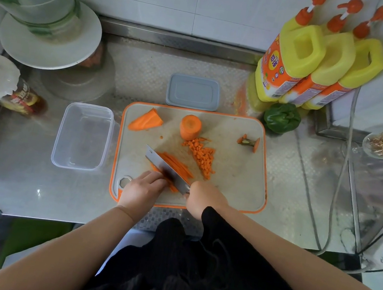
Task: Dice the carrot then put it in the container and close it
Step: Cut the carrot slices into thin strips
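Fingers (158, 179) of the left hand (142, 191) curl down on the carrot strips (176, 166); the right hand (204, 197) grips the knife (167, 170) across them. Diced carrot (202, 156) lies beside on the cutting board (235, 177). Left of the board, on the table (27, 180), stands the open container (82, 136).

Clearances and obstructions, steel counter (27, 183)

Bare counter runs along the front edge left of the cutting board (235, 177) and along its right edge. Open container (82, 136) stands just beside the board's left edge; grey lid (193, 92) lies just behind its rear edge; green pepper (282, 118) sits at its rear right corner, three yellow bottles (320, 65) behind. On the board: knife (168, 169), carrot strips (178, 166), diced pile (202, 156), carrot stump (190, 127), wedge (145, 120).
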Motion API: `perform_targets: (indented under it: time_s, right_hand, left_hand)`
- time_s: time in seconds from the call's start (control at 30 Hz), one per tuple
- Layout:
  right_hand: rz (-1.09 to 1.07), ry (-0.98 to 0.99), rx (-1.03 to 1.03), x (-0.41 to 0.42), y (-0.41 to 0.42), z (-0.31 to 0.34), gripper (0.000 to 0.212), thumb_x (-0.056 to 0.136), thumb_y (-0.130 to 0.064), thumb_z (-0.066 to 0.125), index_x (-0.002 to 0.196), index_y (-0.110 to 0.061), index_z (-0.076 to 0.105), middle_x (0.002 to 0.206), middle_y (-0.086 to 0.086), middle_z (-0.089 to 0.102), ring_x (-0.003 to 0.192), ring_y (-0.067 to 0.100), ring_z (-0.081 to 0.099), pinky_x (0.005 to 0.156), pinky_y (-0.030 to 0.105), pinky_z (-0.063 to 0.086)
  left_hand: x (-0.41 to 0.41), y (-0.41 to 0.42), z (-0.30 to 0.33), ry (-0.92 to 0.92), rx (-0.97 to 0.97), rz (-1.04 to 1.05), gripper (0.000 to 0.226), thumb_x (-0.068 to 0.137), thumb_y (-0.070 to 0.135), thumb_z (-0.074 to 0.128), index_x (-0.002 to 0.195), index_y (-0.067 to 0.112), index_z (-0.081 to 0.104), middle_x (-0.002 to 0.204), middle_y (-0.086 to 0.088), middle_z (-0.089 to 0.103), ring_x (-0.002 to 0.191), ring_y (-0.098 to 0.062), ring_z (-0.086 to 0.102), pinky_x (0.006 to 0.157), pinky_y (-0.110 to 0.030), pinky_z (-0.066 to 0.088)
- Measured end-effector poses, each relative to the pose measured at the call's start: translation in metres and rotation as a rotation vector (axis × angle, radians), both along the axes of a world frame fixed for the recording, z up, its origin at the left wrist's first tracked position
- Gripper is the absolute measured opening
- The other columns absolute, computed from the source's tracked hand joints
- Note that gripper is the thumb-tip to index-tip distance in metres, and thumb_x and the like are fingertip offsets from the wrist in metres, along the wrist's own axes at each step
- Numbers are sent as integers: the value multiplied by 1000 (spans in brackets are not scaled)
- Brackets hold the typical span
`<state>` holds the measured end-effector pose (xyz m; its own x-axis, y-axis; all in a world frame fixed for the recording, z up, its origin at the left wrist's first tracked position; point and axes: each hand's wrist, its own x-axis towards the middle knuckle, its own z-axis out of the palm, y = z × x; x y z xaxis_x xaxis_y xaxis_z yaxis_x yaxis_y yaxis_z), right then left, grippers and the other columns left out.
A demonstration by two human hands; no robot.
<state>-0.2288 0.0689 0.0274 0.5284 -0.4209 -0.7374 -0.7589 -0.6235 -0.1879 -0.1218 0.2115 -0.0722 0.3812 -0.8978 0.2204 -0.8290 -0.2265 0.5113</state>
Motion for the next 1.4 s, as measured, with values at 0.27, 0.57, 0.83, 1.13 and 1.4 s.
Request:
perform_targets:
  time_s: [0.27,0.57,0.83,1.13,1.4]
  right_hand:
    - [-45,-5,-8,0,10,-4,18,98,-16,46,105,-8,60,100,9,65,89,26,61,69,31,43]
    - [-69,-34,17,3,15,-9,18,99,-17,45,107,-8,59,102,11,64,96,28,62,70,31,43]
    - [-36,-59,33,7,3,-2,19,96,-13,46,77,-10,48,70,1,49,72,23,52,59,29,40]
    - [-148,-89,102,-9,0,-12,26,98,-34,48,85,-12,50,66,-1,43,75,22,50,61,28,37]
    - [-236,-152,114,-12,-15,-2,37,95,-31,47,63,-17,35,62,1,41,65,22,46,48,26,26]
  left_hand:
    - [-1,0,-6,-11,-21,12,33,60,-10,86,86,6,73,91,-8,68,83,-24,60,53,-34,57]
    - [-1,1,-7,-23,8,-10,34,61,-8,84,90,7,72,95,-8,67,89,-24,62,55,-35,58]
    - [-4,-7,10,-182,98,-16,64,51,1,89,100,14,52,102,-5,43,85,-24,43,44,-33,51]
    - [2,-1,4,-273,164,-69,50,53,5,92,97,14,70,101,-3,69,97,-24,64,82,-37,56]
    - [-1,2,16,-269,11,-18,45,76,6,79,113,17,57,107,-5,65,100,-25,61,84,-37,55]
